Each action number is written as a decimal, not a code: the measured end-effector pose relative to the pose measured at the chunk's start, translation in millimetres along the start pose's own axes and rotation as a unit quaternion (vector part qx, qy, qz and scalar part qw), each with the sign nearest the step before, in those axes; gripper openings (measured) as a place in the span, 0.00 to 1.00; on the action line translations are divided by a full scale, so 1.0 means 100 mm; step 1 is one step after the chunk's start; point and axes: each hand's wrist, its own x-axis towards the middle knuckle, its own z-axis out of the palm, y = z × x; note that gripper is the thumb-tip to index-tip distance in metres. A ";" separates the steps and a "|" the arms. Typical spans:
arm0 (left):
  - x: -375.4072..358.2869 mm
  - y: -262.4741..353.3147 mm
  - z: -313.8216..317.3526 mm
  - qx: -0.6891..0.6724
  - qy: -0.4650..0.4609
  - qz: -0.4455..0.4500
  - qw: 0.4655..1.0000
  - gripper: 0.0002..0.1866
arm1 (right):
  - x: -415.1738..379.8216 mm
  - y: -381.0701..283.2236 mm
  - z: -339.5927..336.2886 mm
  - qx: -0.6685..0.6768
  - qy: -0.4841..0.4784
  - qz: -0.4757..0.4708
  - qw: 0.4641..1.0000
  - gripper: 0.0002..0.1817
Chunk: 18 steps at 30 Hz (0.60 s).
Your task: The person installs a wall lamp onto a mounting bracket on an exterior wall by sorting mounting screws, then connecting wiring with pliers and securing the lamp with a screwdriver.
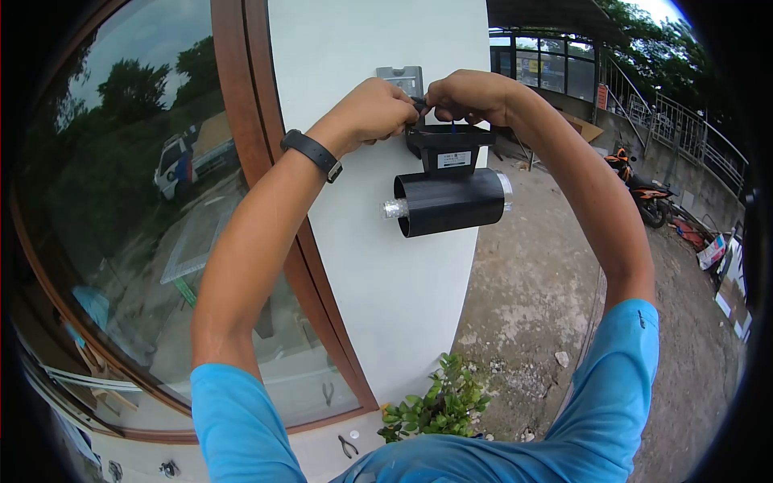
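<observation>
A black cylindrical wall lamp point(448, 201) with a black box base point(448, 150) hangs just below a grey metal mounting plate point(400, 80) on a white wall column point(378, 258). My left hand point(372, 111) and my right hand point(465, 95) are both raised to the top of the lamp's base, fingers pinched together on thin dark wires point(420, 103) between the base and the plate. A black watch point(312, 153) is on my left wrist. The fingertips hide the wire ends.
A large round window with a brown frame point(241, 113) is left of the column. A small green plant point(439, 402) grows at the column's foot, with pliers point(348, 445) on the ledge nearby. An orange motorbike point(640, 187) stands on the concrete yard at right.
</observation>
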 end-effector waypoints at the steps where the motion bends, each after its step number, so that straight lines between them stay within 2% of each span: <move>1: 0.03 -0.01 -0.02 -0.023 -0.010 -0.017 1.000 0.09 | 0.02 0.02 -0.02 -0.017 0.000 -0.009 1.000 0.14; 2: 0.05 -0.02 -0.04 -0.010 -0.005 -0.019 1.000 0.09 | 0.04 0.04 -0.04 -0.033 0.000 -0.018 0.999 0.14; 5: 0.02 0.01 -0.08 0.007 -0.002 -0.023 1.000 0.10 | 0.00 0.16 0.02 -0.135 0.071 -0.131 0.980 0.15; 13: -0.09 -0.06 -0.09 -0.063 -0.003 -0.044 0.997 0.12 | -0.09 0.22 0.14 -0.185 0.169 -0.196 0.948 0.15; 18: -0.09 -0.07 -0.09 -0.053 0.007 -0.039 0.998 0.13 | -0.05 0.24 0.18 -0.232 0.224 -0.245 0.914 0.14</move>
